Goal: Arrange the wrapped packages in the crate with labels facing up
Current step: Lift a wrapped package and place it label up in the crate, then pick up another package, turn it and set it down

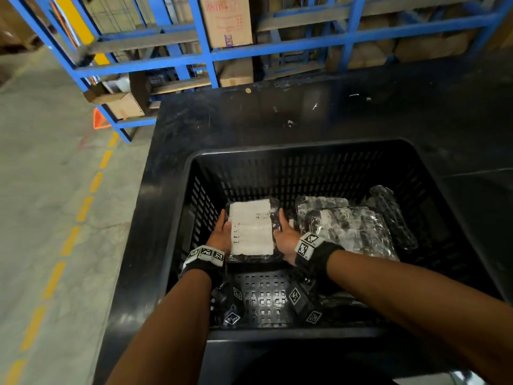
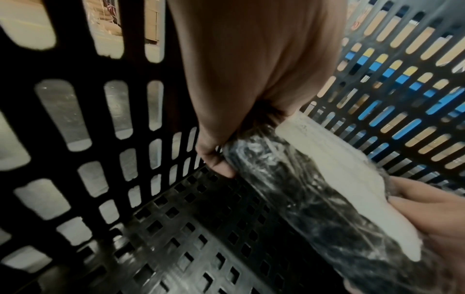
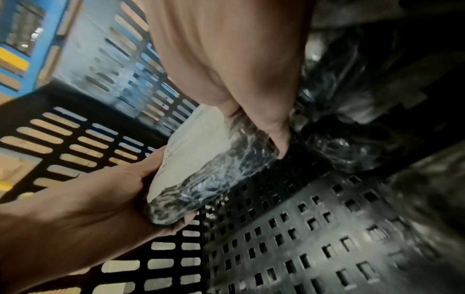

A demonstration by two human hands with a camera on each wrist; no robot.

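In the crate (image 1: 305,151), package (image 1: 251,227) label-up (underside fingers (image 3: 187,218): wrist-only)

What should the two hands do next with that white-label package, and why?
Probably lower the package flat onto the bare crate floor on the left side and let go. The left hand and right hand grip its two sides, its white label already faces up, and the right wrist view shows it apparently still just above the floor. The other packages lie to the right.
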